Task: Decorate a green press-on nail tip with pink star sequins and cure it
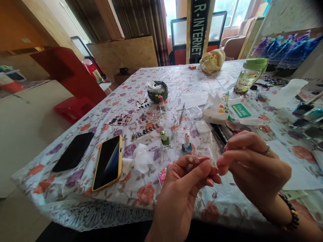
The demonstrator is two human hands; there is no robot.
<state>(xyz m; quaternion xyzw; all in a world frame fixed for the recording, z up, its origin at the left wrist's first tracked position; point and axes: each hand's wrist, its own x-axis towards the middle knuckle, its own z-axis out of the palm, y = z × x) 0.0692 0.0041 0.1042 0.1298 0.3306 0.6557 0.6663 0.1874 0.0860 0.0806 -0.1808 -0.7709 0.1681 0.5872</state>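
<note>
My left hand [180, 188] is closed, its thumb pressed against the index finger. A small clear sticker sheet [192, 162] with pale flower shapes lies along that finger and seems pinched there. Close beside its fingertips, my right hand [254, 164] is closed in a pinch; anything between those fingers is hidden. Just beyond the hands stand a blue nail polish bottle [186, 147] and a green nail polish bottle [165, 138]. A bright multicoloured packet [163, 174] is partly covered by my left hand.
Two phones [73, 151] and a crumpled tissue [142, 157] lie to the left. Further back are rows of false nails [146, 131], a dark basket [157, 92] and a pen-like tool [182, 113]. A tissue pack [216, 109] and a green-lidded jug [249, 76] stand right.
</note>
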